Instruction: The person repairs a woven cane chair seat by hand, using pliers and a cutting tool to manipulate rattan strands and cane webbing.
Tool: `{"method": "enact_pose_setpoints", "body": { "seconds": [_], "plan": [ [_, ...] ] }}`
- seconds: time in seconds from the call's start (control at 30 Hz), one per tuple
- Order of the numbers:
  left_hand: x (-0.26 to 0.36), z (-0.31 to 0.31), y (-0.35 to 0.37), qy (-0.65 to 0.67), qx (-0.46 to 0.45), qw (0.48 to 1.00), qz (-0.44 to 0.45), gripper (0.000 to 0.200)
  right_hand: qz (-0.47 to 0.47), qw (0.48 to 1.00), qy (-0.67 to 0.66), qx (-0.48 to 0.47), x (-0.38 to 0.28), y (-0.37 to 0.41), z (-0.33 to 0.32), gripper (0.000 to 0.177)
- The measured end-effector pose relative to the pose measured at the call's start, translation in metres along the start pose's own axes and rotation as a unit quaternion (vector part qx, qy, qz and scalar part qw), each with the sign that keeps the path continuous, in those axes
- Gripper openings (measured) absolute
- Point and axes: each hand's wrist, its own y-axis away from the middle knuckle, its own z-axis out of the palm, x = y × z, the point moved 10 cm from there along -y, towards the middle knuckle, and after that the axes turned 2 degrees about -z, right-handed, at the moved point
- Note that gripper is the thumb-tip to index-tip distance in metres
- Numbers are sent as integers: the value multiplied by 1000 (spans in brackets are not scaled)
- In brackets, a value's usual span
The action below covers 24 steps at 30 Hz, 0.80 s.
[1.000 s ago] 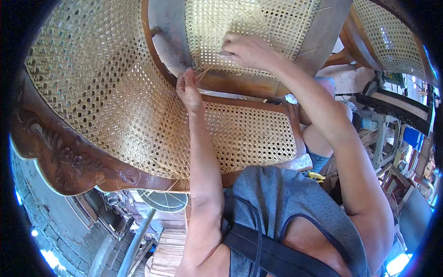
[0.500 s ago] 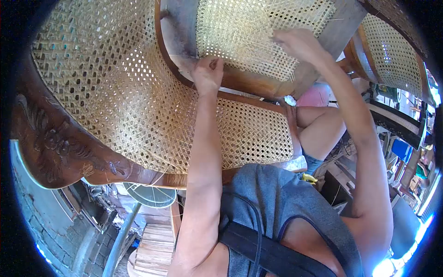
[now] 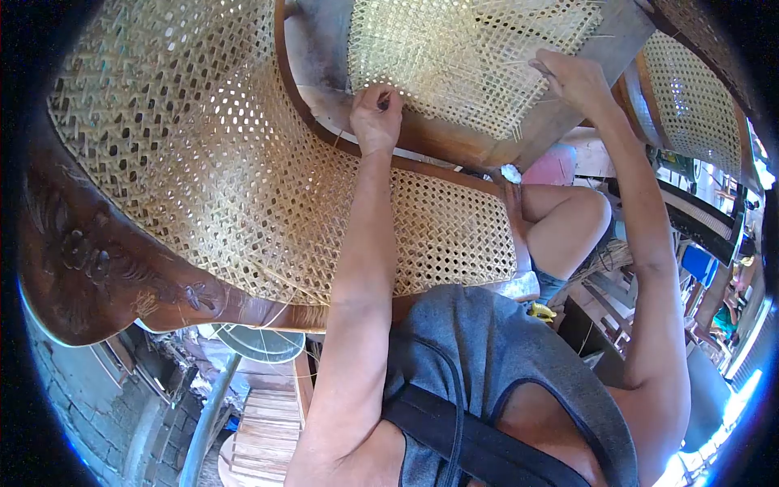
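Observation:
A woven cane panel fills the opening of a dark wooden chair frame, with loose strand ends sticking out along its right side. At the lower left corner of that panel, my left hand is closed, fingers curled and touching the wood beside the weave. Just off the panel's right edge, my right hand is pinched shut near the loose ends. Anything thin in either hand is too fine to make out. Below lies a larger woven cane surface set in a carved wooden frame.
Another cane-panelled piece stands at the upper right. A glass-like round top and a slatted wooden piece are below at left. A yellow-handled item lies near my leg. A pink object sits behind the frame.
My right hand has moved right, from over the cane panel to beyond its edge. My left hand stays at the panel's corner, shifted slightly in view.

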Motion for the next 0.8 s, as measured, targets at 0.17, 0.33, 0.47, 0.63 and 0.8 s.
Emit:
{"method": "enact_pose_setpoints", "body": {
  "seconds": [0.17, 0.33, 0.47, 0.63, 0.8],
  "plan": [
    [-6, 1, -2, 42, 3, 999, -3, 5, 1, 1000, 3, 2, 2, -6, -7, 12],
    [-11, 3, -2, 27, -1, 1000, -2, 6, 32, 999, 4, -16, 3, -4, -7, 11],
    [-20, 5, 0, 82, 18, 996, -32, 7, 20, 995, -62, 72, 6, 5, -21, 10],
    [-20, 1, -1, 93, 34, 994, -38, 8, 84, 993, 55, -59, 37, 9, -9, 15],
    [-31, 9, 2, 75, 14, 996, -37, 7, 37, 993, 35, 107, 54, 30, -47, 19]
  ]
}}
